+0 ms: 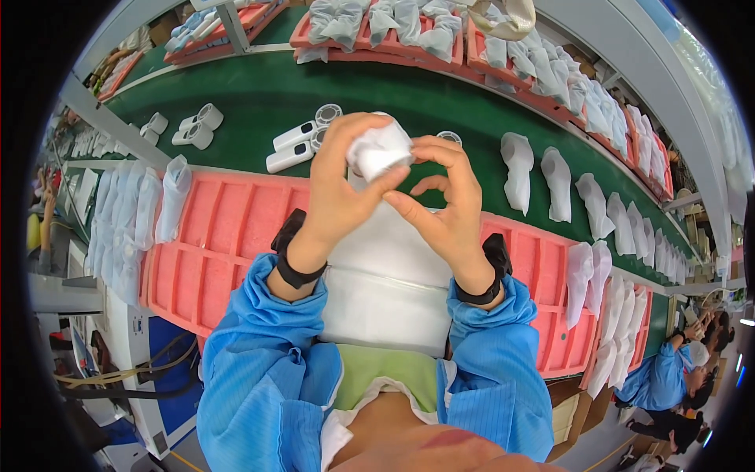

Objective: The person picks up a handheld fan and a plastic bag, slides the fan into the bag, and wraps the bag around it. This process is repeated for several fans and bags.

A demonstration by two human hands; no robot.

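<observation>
My left hand (340,177) is closed around a white round-headed device (381,148), raised above the green belt. Its lower part is hidden behind my fingers, and I cannot tell whether a thin white bag covers it. My right hand (450,197) is at the device's right side, fingertips at its edge, thumb held apart and fingers spread. Below both hands lies a stack of flat white translucent bags (385,303). Beyond my left hand, white devices with ring-shaped heads (291,156) lie bare on the belt.
The green conveyor belt (252,90) runs across in front. Pink compartment trays (228,236) flank the bags; bagged devices (578,275) lie at their outer ends. More bagged devices (517,173) line the belt at right. Loaded pink trays (377,47) stand beyond. A co-worker in blue (657,377) is at far right.
</observation>
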